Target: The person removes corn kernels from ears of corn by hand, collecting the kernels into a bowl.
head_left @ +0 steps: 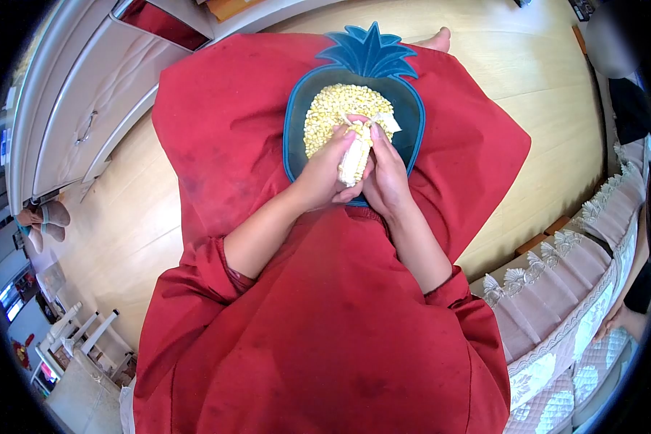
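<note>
Between my two hands is a corn cob [354, 163], tilted, with pale yellow kernels on part of it. My left hand [321, 168] is closed around its left side, the thumb pressing near the upper end. My right hand [389, 173] grips the right side, its thumb also near the top. Both hands are over a dark teal pineapple-shaped bowl [411, 116] resting on my lap. Loose corn kernels [336, 105] lie heaped in the bowl. A whitish piece [388, 123] shows just beyond my right thumb; what it is I cannot tell.
Red cloth [224, 123] covers my lap under the bowl. A pale cabinet [87, 108] stands at the left, with slippers [53, 214] near it. A sofa with a frilled cover [557, 289] runs along the right, where another person's hand [620, 322] shows. Wooden floor [499, 72] lies around.
</note>
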`<action>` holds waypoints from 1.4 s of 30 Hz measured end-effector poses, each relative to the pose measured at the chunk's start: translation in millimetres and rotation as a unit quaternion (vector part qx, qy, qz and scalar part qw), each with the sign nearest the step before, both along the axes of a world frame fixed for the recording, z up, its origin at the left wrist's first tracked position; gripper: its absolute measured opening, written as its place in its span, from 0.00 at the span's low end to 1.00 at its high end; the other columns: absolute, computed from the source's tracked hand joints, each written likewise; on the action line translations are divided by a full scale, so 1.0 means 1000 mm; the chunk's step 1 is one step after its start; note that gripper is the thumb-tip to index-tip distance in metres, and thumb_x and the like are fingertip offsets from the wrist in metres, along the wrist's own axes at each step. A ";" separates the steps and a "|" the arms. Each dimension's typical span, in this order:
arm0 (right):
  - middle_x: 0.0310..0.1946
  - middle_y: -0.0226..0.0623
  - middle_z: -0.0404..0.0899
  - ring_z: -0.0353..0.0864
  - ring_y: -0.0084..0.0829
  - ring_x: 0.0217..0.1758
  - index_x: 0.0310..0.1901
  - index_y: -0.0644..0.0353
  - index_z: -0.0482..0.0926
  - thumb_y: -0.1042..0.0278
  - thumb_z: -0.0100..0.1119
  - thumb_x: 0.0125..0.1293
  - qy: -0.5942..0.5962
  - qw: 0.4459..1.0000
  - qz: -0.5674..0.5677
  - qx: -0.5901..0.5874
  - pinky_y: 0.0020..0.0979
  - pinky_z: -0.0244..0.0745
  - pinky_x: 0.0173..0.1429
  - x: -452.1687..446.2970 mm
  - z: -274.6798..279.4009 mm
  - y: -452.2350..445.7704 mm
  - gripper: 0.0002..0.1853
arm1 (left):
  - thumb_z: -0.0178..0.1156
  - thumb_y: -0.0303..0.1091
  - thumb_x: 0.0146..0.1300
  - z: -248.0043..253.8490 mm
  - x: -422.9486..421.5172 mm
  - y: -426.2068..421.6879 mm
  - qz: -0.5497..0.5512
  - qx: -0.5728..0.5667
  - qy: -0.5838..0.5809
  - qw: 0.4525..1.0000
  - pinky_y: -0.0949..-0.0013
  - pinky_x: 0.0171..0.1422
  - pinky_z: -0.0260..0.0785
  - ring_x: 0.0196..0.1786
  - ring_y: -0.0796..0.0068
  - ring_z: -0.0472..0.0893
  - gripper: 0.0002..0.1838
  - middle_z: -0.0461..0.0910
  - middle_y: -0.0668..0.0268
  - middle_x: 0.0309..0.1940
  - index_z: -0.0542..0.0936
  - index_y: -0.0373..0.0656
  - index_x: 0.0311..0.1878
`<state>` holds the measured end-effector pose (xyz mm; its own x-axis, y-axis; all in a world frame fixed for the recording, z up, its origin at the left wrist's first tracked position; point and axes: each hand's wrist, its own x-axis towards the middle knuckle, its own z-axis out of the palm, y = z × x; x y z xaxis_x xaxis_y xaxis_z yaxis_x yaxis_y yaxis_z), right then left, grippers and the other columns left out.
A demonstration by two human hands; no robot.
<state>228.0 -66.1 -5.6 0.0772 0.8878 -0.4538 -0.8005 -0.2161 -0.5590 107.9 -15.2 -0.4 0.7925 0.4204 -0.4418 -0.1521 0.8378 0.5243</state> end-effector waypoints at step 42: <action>0.63 0.45 0.72 0.75 0.35 0.63 0.69 0.55 0.63 0.48 0.28 0.81 0.003 0.999 0.018 0.028 0.37 0.71 0.66 0.003 -0.007 -0.001 0.26 | 0.47 0.37 0.74 -0.003 0.005 -0.002 0.016 0.097 0.052 0.994 0.77 0.20 0.56 0.22 0.81 0.71 0.29 0.75 0.67 0.33 0.54 0.44 0.74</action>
<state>230.7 -66.7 -12.3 0.0419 0.9141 -0.4032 -0.7962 -0.2133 -0.5662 112.6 -17.0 -3.7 0.7320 0.5300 -0.4281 -0.1139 0.7147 0.6901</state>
